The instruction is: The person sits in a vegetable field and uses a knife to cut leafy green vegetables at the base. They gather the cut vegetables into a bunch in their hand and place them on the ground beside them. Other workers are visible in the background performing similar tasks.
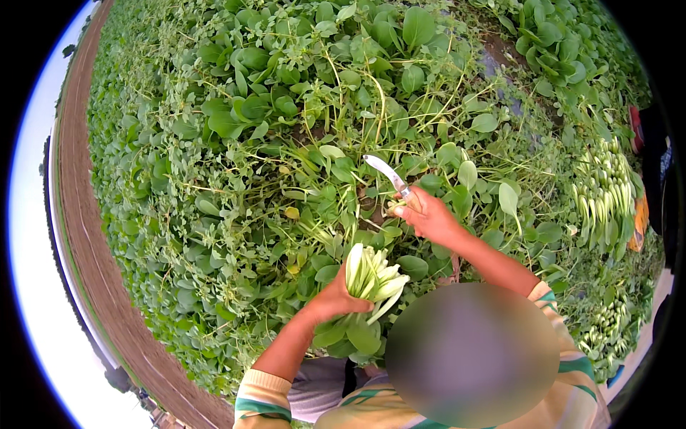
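Observation:
My left hand [343,295] grips a bunch of leafy greens [378,276], its pale cut stems turned up and its round green leaves hanging below the fist. Ahead and to the right, my right hand [427,214] is closed around the handle of a curved-blade knife [387,170]. The blade points up and to the left over the plants, and a small piece of plant shows beside the thumb. Low leafy plants [254,107] mixed with small-leaved weeds stand in front of both hands.
A pile of cut greens [603,195] lies at the right with stems showing, and another pile [608,327] is lower right. Beside the upper pile are an orange item [639,222] and a red shoe [636,128]. A bare soil strip [102,241] runs along the left.

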Tool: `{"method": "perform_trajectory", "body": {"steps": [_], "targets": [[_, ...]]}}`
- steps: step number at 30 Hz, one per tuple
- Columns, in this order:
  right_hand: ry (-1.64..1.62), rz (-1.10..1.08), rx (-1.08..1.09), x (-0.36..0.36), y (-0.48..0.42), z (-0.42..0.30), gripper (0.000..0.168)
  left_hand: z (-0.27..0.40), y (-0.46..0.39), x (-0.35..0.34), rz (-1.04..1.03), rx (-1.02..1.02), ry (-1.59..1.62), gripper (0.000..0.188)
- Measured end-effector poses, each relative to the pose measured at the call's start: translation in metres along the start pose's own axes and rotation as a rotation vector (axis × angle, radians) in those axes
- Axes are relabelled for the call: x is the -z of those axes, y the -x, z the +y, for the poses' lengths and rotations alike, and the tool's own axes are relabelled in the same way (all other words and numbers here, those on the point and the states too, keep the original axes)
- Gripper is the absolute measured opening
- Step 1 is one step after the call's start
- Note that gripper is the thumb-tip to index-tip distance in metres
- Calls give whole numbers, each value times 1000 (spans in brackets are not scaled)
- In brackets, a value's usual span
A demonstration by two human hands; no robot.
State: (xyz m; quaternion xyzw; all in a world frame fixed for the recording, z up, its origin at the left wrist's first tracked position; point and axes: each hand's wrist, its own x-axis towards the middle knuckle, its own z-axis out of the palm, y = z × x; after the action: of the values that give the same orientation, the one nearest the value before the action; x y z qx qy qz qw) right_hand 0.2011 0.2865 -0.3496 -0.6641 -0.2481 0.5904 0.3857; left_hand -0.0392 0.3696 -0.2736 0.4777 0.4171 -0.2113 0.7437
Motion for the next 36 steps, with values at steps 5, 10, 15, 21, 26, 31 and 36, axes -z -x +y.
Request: {"method": "perform_trajectory", "body": {"steps": [5,10,15,21,26,31,36], "targets": [[801,-306,271,39,41,10,36,-58,23,15,29,52,-24,116],[1090,-302,267,7,30,3,35,-56,28,0,79,40,-249,115],[826,-96,237,16,-1,30,39,-60,29,-6,98,87,-293,108],[949,-359,253,16,26,22,38,-49,32,-22,173,152,-522,96],[1201,-354,354,-8,25,19,41,-50,32,-25,176,84,-536,94],[1242,-320,409,-17,27,37,40,-46,32,-23,177,137,-504,90],[1127,-418,233,-3,36,39,37,-53,36,-36,203,152,-651,88]]}}
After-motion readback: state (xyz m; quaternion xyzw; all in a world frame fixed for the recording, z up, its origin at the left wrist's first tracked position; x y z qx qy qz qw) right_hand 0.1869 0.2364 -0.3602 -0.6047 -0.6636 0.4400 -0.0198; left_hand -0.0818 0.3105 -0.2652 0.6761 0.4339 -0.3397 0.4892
